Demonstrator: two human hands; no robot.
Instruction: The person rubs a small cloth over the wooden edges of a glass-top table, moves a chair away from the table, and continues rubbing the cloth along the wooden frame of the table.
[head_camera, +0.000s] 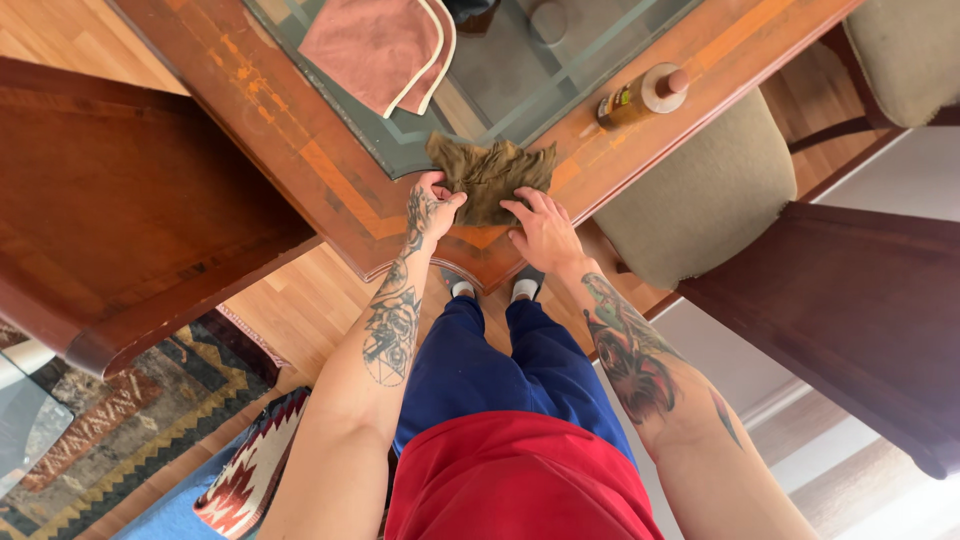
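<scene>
Both hands on brown cloth

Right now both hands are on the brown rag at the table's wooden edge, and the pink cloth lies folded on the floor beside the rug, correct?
Not quite. The head view shows the pink cloth folded on the table's glass top, not on the floor. The rest holds: the left hand and right hand are both on the brown rag at the table's wooden edge.
</scene>
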